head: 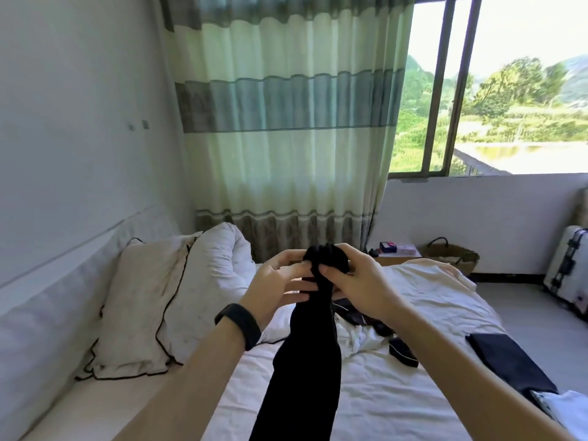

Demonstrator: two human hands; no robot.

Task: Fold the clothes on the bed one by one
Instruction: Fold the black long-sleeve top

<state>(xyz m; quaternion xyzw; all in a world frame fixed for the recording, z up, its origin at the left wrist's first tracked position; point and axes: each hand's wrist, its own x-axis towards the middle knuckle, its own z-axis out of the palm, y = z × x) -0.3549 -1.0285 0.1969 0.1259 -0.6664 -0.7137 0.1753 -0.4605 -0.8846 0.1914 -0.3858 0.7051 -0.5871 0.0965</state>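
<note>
A long black garment [305,361] hangs down over the white bed [366,393], its top bunched into a ball between my hands. My left hand [280,284] holds the bunched top from the left, fingers spread along the cloth. My right hand [353,281] grips the same bunch from the right, thumb pinching the fabric. More dark clothes [375,326] lie tangled with a white garment in the middle of the bed. A folded dark garment [509,361] lies flat at the bed's right edge.
Two white pillows [152,300] lean on the headboard at left. A cream cover [426,281] is heaped at the far end. Beyond the bed stand a small table [397,251], a woven basket [451,253] and a suitcase [569,268].
</note>
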